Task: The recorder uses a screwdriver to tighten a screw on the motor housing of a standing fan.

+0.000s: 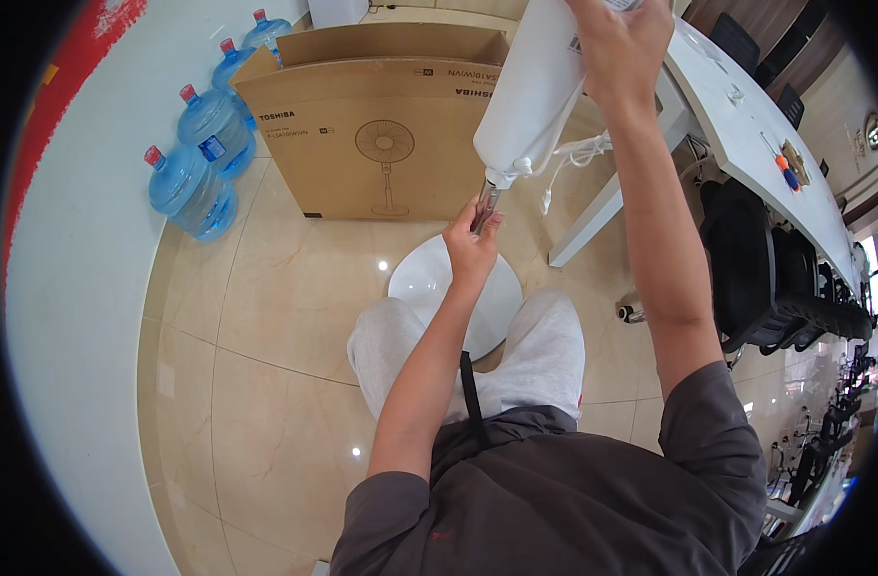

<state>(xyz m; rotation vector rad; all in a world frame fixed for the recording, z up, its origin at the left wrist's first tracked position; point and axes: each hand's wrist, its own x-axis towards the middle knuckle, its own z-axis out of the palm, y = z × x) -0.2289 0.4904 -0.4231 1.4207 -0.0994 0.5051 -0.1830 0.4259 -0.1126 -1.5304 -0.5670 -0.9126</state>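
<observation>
Your left hand (pixel 472 252) has its fingers closed round a metal pole (pixel 486 209) at the white housing's (pixel 530 91) lower end, just past 12 o'clock; your right hand (pixel 629 53) holds the housing's upper end, 1 o'clock. White cord (pixel 585 149) alongside. Round white base (pixel 420 276) on floor (pixel 276 317), mid-view. Carton (pixel 362 144), 11 o'clock; tabletop (pixel 746 115), 2 o'clock.

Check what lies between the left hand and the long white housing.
In the head view, a shiny tube spans that stretch: the left hand grips it, and its upper end meets the white housing.
</observation>
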